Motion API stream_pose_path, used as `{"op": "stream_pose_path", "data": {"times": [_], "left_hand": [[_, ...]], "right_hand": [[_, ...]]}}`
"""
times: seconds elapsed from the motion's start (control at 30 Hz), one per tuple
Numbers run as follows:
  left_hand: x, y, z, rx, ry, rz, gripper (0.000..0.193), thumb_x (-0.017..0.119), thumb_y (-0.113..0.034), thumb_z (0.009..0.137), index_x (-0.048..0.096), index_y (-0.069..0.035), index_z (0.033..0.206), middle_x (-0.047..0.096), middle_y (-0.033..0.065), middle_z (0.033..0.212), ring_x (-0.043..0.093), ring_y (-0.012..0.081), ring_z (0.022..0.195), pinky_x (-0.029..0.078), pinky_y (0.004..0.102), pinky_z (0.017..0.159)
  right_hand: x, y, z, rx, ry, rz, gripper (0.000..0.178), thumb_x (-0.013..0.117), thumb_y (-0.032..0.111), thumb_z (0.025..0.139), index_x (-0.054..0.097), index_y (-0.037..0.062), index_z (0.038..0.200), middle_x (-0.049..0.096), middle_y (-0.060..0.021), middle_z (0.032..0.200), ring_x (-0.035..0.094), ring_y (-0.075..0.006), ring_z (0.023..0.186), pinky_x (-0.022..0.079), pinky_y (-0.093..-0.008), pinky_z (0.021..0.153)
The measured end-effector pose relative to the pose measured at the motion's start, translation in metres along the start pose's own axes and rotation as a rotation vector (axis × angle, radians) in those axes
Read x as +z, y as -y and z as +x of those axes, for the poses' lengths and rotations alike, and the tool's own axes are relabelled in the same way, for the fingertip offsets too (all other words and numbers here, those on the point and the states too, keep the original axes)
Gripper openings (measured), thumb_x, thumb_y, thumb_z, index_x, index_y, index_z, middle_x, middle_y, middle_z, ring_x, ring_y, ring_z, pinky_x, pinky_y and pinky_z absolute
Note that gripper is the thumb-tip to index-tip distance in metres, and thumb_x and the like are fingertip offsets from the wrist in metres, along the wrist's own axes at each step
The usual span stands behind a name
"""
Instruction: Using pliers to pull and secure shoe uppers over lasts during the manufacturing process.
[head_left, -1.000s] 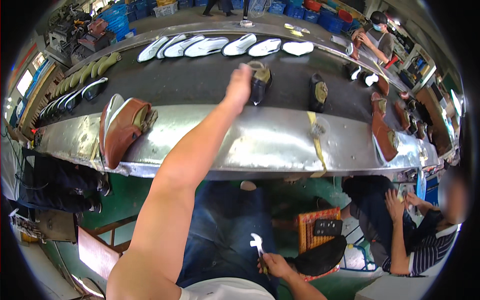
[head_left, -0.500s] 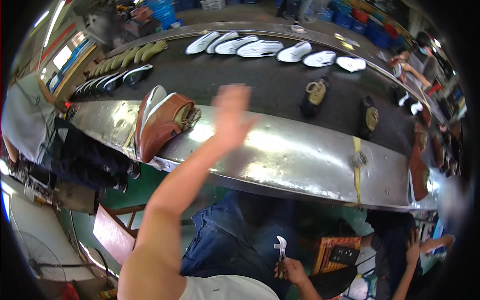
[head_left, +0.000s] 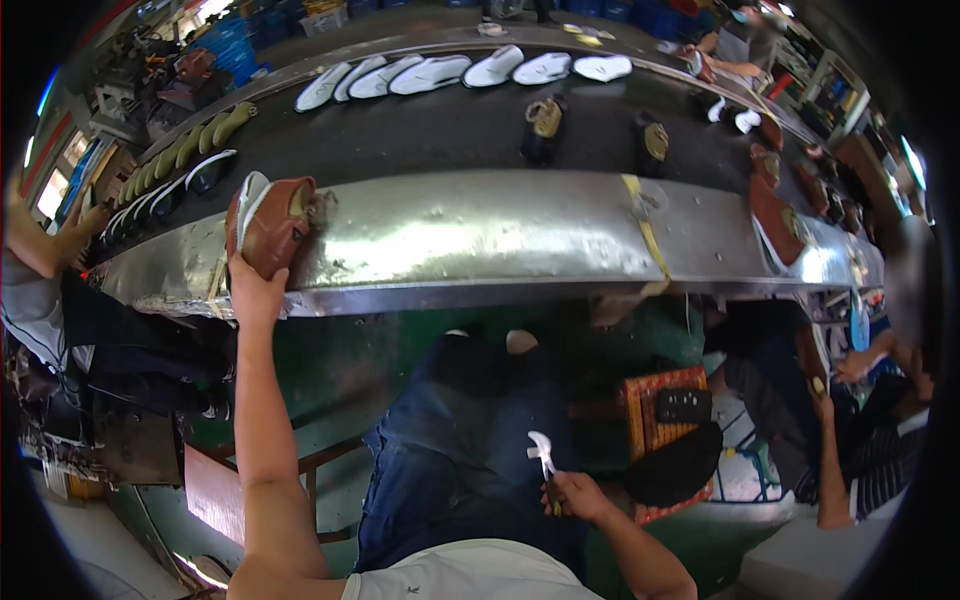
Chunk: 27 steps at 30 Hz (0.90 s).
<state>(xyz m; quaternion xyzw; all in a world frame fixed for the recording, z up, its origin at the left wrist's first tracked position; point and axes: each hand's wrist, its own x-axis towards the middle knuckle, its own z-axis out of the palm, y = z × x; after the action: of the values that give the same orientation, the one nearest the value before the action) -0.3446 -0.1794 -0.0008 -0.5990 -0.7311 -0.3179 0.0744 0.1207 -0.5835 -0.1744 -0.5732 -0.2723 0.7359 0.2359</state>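
My left arm reaches out to the far left, where my left hand [head_left: 257, 287] is closed round the near end of a brown leather shoe [head_left: 272, 232]. White sole shows along the shoe's left side, and loose laces hang at its far right. The shoe rests on the shiny metal ledge [head_left: 440, 235] of the bench. Low in front of my body, my right hand [head_left: 580, 497] grips pincers [head_left: 543, 452] by the handles. Their curved metal head points up, beside my jeans; the fingers cover most of the handles.
Behind the ledge runs a dark belt [head_left: 400, 135] with a row of white shoes [head_left: 430, 75], olive shoe lasts [head_left: 190, 145] and dark shoes [head_left: 543, 125]. More brown shoes [head_left: 778, 220] lie at right. People stand at left and sit at right. A woven seat [head_left: 660, 400] is beside my right hand.
My left hand has moved left from above the ledge and taken hold of the brown shoe. The right hand keeps the pincers low. The whole view has shifted.
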Motion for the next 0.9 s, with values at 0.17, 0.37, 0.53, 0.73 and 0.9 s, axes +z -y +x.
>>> {"op": "stream_pose_path", "data": {"times": [0.17, 0.37, 0.53, 0.73, 0.9], "left_hand": [[-0.003, 0.023, 0.013, -0.084, 0.078, -0.151, 0.087, 0.086, -0.029, 0.074, 0.043, 0.011, 0.138, 0.064, 0.0308, 0.122, 0.064, 0.0445, 0.114, 0.050, 0.0469, 0.098], [-0.039, 0.024, 0.001, -0.643, 0.425, -1.115, 0.058, 0.081, -0.034, 0.086, 0.063, 0.008, 0.121, 0.070, 0.0165, 0.113, 0.069, 0.0263, 0.101, 0.054, 0.0377, 0.083], [-0.109, -0.009, -0.114, -0.253, 0.174, -1.667, 0.063, 0.066, -0.036, 0.098, 0.044, -0.002, 0.147, 0.063, 0.0199, 0.128, 0.069, 0.0328, 0.102, 0.061, 0.0414, 0.073], [-0.074, -0.031, -0.234, -0.661, 0.848, -1.542, 0.052, 0.074, -0.019, 0.088, 0.056, 0.001, 0.132, 0.070, 0.0152, 0.112, 0.072, 0.0252, 0.096, 0.061, 0.0384, 0.079], [-0.044, -0.058, -0.385, -0.128, 0.972, -1.028, 0.101, 0.084, -0.019, 0.078, 0.026, 0.005, 0.157, 0.052, 0.0203, 0.147, 0.058, 0.0289, 0.128, 0.047, 0.0391, 0.108]], "right_hand": [[0.017, -0.013, -0.019, -0.150, -0.157, 0.070, 0.053, 0.036, 0.047, 0.110, 0.061, 0.0001, 0.113, 0.070, -0.0104, 0.092, 0.070, -0.0180, 0.075, 0.048, -0.0258, 0.057], [0.014, -0.006, -0.022, -0.094, -0.148, -0.007, 0.051, 0.036, 0.044, 0.110, 0.062, -0.0003, 0.110, 0.070, -0.0086, 0.089, 0.070, -0.0168, 0.072, 0.051, -0.0288, 0.058], [0.016, -0.018, -0.023, -0.113, -0.165, 0.020, 0.052, 0.036, 0.045, 0.110, 0.062, 0.0010, 0.110, 0.070, -0.0079, 0.088, 0.070, -0.0165, 0.070, 0.048, -0.0268, 0.053], [0.014, -0.005, -0.019, -0.100, -0.142, 0.094, 0.054, 0.035, 0.048, 0.110, 0.061, 0.0009, 0.110, 0.070, -0.0092, 0.089, 0.070, -0.0164, 0.069, 0.044, -0.0240, 0.050], [0.017, -0.012, -0.023, -0.081, -0.197, 0.217, 0.054, 0.036, 0.048, 0.110, 0.060, -0.0007, 0.110, 0.069, -0.0100, 0.088, 0.069, -0.0162, 0.068, 0.044, -0.0232, 0.048]]}}
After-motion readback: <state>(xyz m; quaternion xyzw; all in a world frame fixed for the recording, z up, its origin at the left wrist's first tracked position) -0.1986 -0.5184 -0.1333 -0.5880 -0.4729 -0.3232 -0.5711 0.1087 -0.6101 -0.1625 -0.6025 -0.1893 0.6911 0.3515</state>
